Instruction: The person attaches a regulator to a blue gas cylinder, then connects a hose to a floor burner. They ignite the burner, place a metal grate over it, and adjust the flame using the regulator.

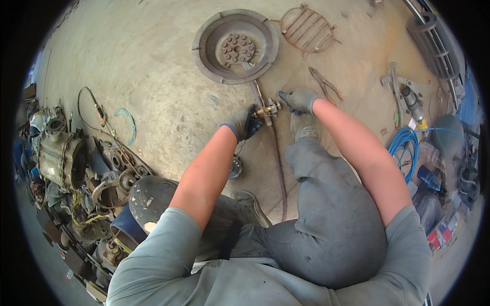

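Note:
My gloved left hand (247, 123) is at the left side of a brass gas valve assembly (268, 109), its fingers closed around the small brass fitting there. To the right of the valve, my gloved right hand (300, 101) is held a little apart from it, fingers partly curled; whether they hold anything small is hidden. A metal pipe runs from the valve up to a round cast-iron gas burner (236, 46) on the concrete floor. Below the valve a reddish-brown hose (278, 164) runs down between my legs. Pliers (325, 85) with orange-brown handles lie right of my right hand.
A rusty round grate (308, 30) lies beside the burner. At right are a gear puller (398, 90), a coiled blue hose (405, 149) and mixed clutter. Metal housings (61, 160), rings and other machine parts are piled at left, near a cable (79, 103) and a flat curved piece (131, 124).

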The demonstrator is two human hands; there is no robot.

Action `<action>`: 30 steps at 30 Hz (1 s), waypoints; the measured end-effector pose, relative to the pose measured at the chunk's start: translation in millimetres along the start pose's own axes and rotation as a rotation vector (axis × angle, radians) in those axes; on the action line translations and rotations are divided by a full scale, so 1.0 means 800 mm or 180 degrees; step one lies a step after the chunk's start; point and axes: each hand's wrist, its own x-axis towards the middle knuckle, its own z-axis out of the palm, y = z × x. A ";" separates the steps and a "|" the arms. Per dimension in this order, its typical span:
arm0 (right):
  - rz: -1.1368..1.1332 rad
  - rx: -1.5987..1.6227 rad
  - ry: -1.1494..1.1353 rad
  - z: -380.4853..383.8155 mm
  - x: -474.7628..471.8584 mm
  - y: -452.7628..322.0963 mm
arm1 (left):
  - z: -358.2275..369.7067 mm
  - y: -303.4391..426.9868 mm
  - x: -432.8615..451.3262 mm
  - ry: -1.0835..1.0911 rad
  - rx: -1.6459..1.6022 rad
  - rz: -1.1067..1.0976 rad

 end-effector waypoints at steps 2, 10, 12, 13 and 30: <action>-0.0053 -0.0022 -0.0003 0.005 0.002 -0.001 | -0.005 0.001 0.008 0.0134 0.0006 -0.0013; 0.0044 0.0202 -0.0442 0.024 0.021 -0.014 | -0.006 0.010 0.004 0.0213 0.0484 0.0397; 0.0097 0.0263 -0.0502 0.025 0.027 -0.013 | 0.000 0.010 -0.005 0.0261 0.0617 0.0523; 0.0138 0.0397 -0.0642 0.025 0.030 -0.012 | 0.002 0.009 -0.010 0.0247 0.0731 0.0600; -0.0079 0.1171 0.0970 -0.086 -0.002 0.026 | -0.014 -0.012 -0.044 0.1256 0.2771 0.1498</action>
